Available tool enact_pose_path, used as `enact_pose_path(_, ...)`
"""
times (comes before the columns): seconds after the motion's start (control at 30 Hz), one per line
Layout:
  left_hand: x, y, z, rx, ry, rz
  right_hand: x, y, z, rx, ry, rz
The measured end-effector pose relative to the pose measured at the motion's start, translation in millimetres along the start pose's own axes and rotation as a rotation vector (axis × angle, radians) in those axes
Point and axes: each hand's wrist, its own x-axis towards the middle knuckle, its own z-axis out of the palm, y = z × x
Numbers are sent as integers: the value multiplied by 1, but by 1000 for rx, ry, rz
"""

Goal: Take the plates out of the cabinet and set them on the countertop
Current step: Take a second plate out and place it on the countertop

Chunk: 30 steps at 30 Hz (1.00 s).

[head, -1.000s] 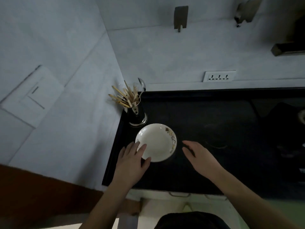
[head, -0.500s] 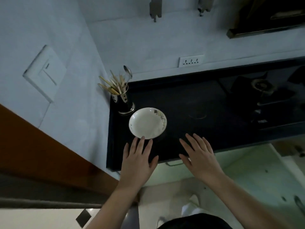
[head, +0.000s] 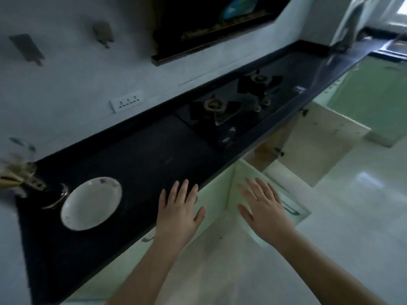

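Resting near the left end of the dark table (head: 141, 155), a white plate (head: 91, 203) sits just beside a blurred utensil holder (head: 19, 179). Both hands, the left hand (head: 179, 211) and right hand (head: 263, 209), hover flat with fingers spread, holding nothing, near an open cabinet door (head: 317, 139).

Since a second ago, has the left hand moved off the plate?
Yes. The left hand has moved right, away from the white plate, and now hovers open over the countertop's front edge, clear of the plate.
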Motion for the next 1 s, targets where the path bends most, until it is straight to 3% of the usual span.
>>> enact_pose_path(0.43,70,240,1,-44,-52,431,-132,203,-27,59,99,482)
enact_pose_path(1.0,200,359,11,-79,-44,753,-159,297,-47,46,156,922)
